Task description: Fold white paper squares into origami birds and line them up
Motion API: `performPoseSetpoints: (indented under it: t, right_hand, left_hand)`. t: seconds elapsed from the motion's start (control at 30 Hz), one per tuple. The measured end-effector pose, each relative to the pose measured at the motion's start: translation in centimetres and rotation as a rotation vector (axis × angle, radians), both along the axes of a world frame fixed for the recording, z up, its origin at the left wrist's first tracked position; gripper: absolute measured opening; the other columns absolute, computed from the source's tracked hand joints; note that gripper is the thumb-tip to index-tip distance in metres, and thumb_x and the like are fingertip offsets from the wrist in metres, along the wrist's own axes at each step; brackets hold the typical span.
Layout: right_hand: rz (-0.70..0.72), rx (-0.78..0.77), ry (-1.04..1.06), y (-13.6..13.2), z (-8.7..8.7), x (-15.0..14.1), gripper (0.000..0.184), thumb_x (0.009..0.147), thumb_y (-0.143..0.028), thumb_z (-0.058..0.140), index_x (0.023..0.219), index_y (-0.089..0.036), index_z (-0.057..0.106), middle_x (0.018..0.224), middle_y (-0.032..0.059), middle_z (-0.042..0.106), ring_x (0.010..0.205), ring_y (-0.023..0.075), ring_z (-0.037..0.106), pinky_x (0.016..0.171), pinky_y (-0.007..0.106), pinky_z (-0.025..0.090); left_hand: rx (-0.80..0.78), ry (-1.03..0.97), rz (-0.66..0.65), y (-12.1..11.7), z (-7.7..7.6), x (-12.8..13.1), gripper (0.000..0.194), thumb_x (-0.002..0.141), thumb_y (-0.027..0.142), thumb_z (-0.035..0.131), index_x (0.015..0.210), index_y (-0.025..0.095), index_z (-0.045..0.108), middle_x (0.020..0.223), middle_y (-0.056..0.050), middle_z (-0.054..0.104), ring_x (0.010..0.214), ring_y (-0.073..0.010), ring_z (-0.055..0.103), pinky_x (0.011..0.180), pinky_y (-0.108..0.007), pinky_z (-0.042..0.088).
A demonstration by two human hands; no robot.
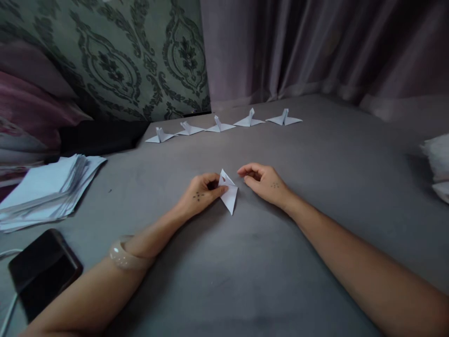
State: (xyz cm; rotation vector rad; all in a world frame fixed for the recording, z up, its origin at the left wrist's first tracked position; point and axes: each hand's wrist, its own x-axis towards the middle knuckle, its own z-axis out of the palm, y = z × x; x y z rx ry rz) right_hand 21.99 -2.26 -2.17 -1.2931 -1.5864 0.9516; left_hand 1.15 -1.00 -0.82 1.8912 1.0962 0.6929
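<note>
My left hand [201,191] pinches a small folded piece of white paper [228,193], a pointed kite-like shape, just above the grey cloth surface [245,262]. A pale bangle [124,255] sits on that wrist. My right hand [264,181] rests a little to the right of the paper, fingers loosely curled, holding nothing and not touching it.
Several finished white paper figures [220,125] stand in a row at the far side. A stack of white sheets [45,189] lies at the left, a dark phone [42,271] with a cable in front of it. Curtains hang behind; white material [438,164] sits at the right edge.
</note>
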Motion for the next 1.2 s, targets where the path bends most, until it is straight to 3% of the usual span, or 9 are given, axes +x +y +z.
performPoseSetpoints:
  t: [0.13, 0.37, 0.77, 1.2]
  right_hand:
    - [-0.011, 0.068, 0.002, -0.8, 0.9, -0.7, 0.013, 0.076, -0.018, 0.057, 0.086, -0.019, 0.064, 0.081, 0.0014, 0.068, 0.071, 0.0130, 0.062, 0.067, 0.026, 0.047]
    - [-0.018, 0.138, -0.064, -1.5, 1.8, -2.0, 0.012, 0.076, -0.018, 0.058, 0.086, -0.019, 0.064, 0.081, 0.0012, 0.067, 0.072, 0.0127, 0.061, 0.065, 0.025, 0.047]
    - [0.007, 0.162, -0.123, -1.7, 1.6, -2.1, 0.011, 0.077, -0.019, 0.057, 0.086, -0.018, 0.063, 0.082, 0.0030, 0.066, 0.073, 0.0138, 0.061, 0.065, 0.026, 0.048]
    - [-0.035, 0.085, -0.230, -1.9, 3.4, -3.2, 0.023, 0.085, -0.034, 0.054, 0.074, -0.017, 0.065, 0.068, 0.0018, 0.066, 0.062, 0.0129, 0.058, 0.060, 0.026, 0.043]
  left_hand:
    - [0.052, 0.006, 0.071, -0.7, 0.1, 0.7, 0.020, 0.079, 0.033, 0.066, 0.086, 0.015, 0.067, 0.065, 0.003, 0.054, 0.060, -0.0098, 0.047, 0.056, -0.021, 0.036]
    - [0.125, -0.098, 0.137, -0.8, 0.1, 0.8, 0.017, 0.080, 0.032, 0.065, 0.085, 0.015, 0.068, 0.072, 0.000, 0.061, 0.066, -0.0106, 0.051, 0.061, -0.021, 0.040]
    - [0.157, -0.108, 0.138, -0.9, 0.1, 1.1, 0.015, 0.082, 0.030, 0.064, 0.079, 0.015, 0.066, 0.068, 0.001, 0.061, 0.062, -0.0094, 0.051, 0.059, -0.020, 0.039]
    - [0.342, -0.012, 0.063, -0.7, 0.2, 1.1, 0.014, 0.084, 0.024, 0.062, 0.076, 0.015, 0.068, 0.069, -0.001, 0.065, 0.064, -0.0112, 0.057, 0.062, -0.022, 0.040]
